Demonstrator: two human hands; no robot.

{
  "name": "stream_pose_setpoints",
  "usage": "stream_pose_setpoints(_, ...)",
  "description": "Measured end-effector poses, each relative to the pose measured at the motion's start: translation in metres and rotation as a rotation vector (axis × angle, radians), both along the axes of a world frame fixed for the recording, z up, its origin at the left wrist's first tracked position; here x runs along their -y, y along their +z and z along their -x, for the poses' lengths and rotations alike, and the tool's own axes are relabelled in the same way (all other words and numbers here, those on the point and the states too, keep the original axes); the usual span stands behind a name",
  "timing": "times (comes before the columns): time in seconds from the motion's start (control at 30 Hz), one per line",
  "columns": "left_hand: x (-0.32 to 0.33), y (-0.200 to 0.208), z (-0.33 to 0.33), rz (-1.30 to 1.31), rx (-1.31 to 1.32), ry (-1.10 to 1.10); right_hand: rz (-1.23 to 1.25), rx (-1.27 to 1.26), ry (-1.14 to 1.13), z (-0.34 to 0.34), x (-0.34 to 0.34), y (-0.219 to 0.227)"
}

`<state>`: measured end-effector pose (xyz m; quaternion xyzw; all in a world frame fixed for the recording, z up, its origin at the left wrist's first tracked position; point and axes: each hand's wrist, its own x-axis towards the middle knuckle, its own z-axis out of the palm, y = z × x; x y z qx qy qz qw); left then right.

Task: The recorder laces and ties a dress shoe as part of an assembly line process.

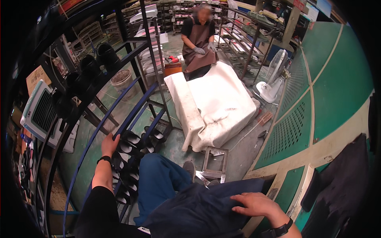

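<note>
My left hand [110,145] reaches out to the left, beside a rack with blue bars [139,105]. Its fingertips curl away from view, so their grip is hidden. Right against it are several shiny black curved pieces [129,137], which look like shoe parts, standing in rows on the rack. My right hand [254,204] lies on the dark blue cloth [198,210] over my lap, fingers stretched and apart, holding nothing. Under the cloth, my leg in blue trousers [158,178] is bent forward.
Ahead stands a block draped in white cloth [222,99], with a gloved person in a brown apron [199,35] behind it. A metal frame [215,160] is on the floor before me. Green machine panels [289,131] line the right; a white fan [274,75] and bucket [122,81] stand farther off.
</note>
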<state>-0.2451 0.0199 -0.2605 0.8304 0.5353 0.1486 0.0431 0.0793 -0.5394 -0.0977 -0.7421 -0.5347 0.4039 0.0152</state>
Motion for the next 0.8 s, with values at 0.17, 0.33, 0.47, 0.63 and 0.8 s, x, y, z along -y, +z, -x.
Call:
stream_pose_setpoints(0.17,-0.003,-0.005,0.007,-0.006,-0.037,0.021,0.009,-0.019,0.016,-0.003,-0.001,-0.002)
stream_pose_setpoints(0.33,-0.004,-0.002,0.004,0.018,-0.077,0.039,0.002,-0.022,0.009,-0.002,0.000,-0.001)
stream_pose_setpoints(0.47,-0.003,-0.001,0.003,0.017,-0.041,0.042,0.007,-0.007,0.002,0.000,-0.001,0.001)
stream_pose_setpoints(0.63,-0.001,-0.001,0.004,-0.031,-0.012,0.043,0.002,0.004,0.016,0.000,-0.001,0.000)
stream_pose_setpoints(0.8,-0.002,-0.005,0.004,-0.022,0.002,0.027,0.049,0.006,0.029,0.001,-0.004,0.004)
